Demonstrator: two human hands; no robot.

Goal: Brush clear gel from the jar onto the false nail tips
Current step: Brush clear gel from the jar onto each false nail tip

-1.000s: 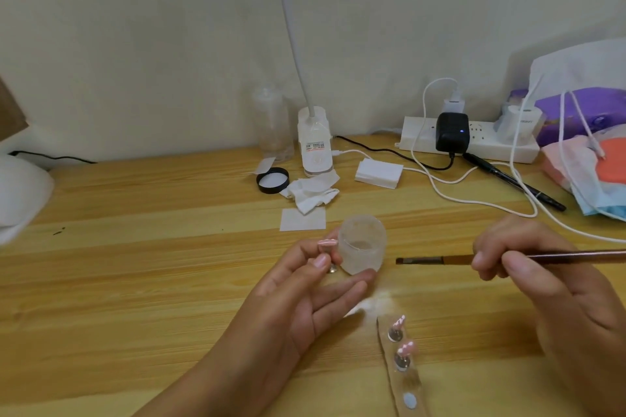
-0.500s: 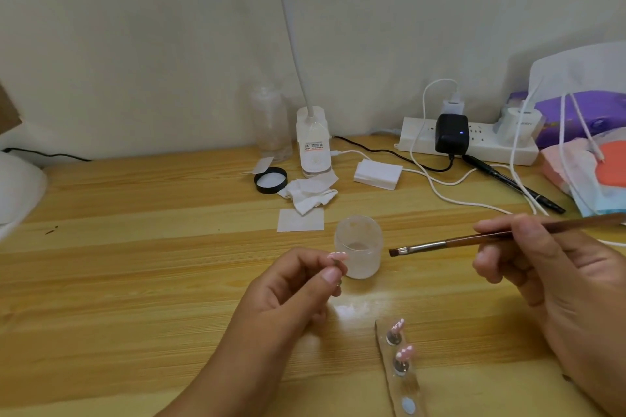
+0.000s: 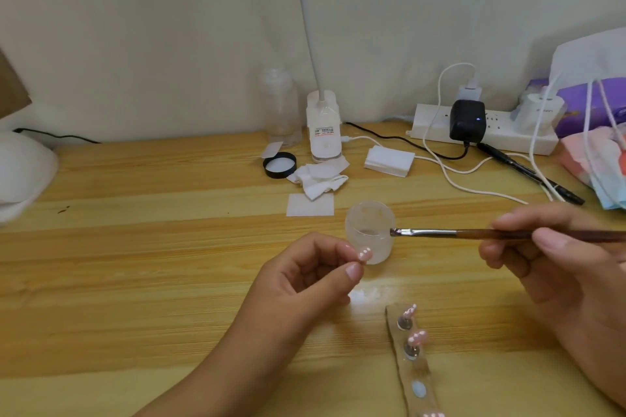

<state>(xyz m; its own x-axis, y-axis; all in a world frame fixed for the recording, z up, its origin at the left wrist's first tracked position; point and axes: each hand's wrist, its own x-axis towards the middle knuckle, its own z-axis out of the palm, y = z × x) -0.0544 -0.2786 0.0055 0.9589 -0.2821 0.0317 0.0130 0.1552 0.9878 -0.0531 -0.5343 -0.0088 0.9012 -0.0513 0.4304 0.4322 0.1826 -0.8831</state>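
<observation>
Left hand (image 3: 315, 278): thumb and index fingertip pinch a glossy pink false nail tip (image 3: 365, 254) with white dots; the other fingers are curled into the palm. What is under the tip is hidden.

A frosted, round plastic jar (image 3: 370, 230), open on top, sits just beyond those fingertips.

Right hand (image 3: 559, 264): fingers are curled round a reddish-brown brush (image 3: 474, 234) with a metal ferrule, thumb on top. The bristle end reaches the jar's right edge; contact can't be told.

Below the right fingers lies a brown strip (image 3: 418, 372) carrying two more pink tips (image 3: 417, 338) on round metal studs.

Wood-grain table (image 3: 169, 264). Far beyond the left fingers are a black round lid (image 3: 279, 164), crumpled white wipes (image 3: 318, 181) and a lamp base (image 3: 323, 132) whose red and black label is unreadable.
</observation>
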